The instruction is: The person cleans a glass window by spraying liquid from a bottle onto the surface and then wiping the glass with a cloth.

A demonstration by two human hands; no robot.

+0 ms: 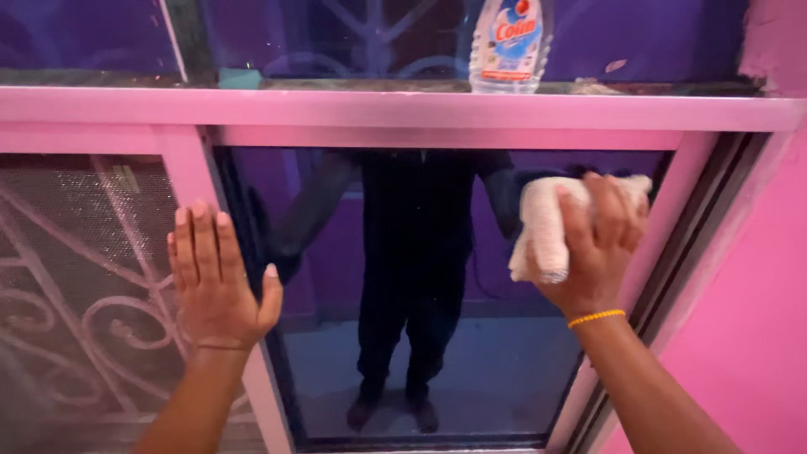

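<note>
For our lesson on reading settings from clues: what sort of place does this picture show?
Probably a home, at a window. A pink window frame holds dark glass, the right hand presses a cloth to it, and a cleaner bottle stands on the ledge.

My cloth (545, 231) looks soft and rough. The window glass (403, 336) is smooth and shiny. The pink frame (403, 109) looks painted and matt. The bottle (509, 42) is clear plastic.

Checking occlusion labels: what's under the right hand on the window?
A bunched cream cloth sits under the right hand, pressed against the dark glass pane. Its left end and top edge show; the part beneath palm and fingers, and the glass behind it, are covered.
</note>
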